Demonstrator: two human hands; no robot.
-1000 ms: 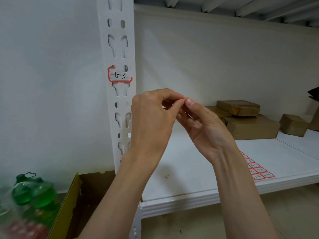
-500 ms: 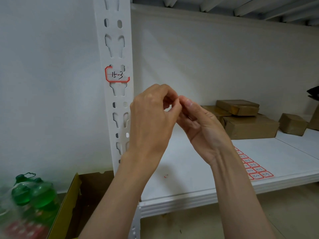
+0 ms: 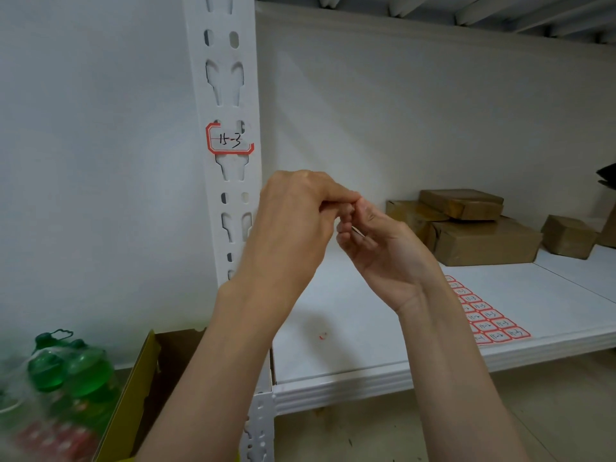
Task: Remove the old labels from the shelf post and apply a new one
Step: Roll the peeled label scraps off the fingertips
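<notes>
The white slotted shelf post (image 3: 230, 78) stands upright left of centre. On it is a label (image 3: 229, 140) marked "15-3", with a red border only on its left and bottom sides. My left hand (image 3: 293, 225) and my right hand (image 3: 380, 248) meet fingertip to fingertip in front of the post, below the label. They pinch a tiny label scrap (image 3: 357, 230), mostly hidden, with only a pale sliver showing. A sheet of red-bordered new labels (image 3: 490, 320) lies flat on the white shelf (image 3: 366, 358) to the right of my right wrist.
A small red scrap (image 3: 322, 335) lies on the shelf near its front edge. Brown wrapped parcels (image 3: 480, 235) are stacked at the back right. Left of the post, an open cardboard box (image 3: 150, 378) and green bottles (image 3: 66, 371) sit on the floor.
Both hands have stayed together and dropped slightly lower in view. My left fingers have curled further over my right fingertips.
</notes>
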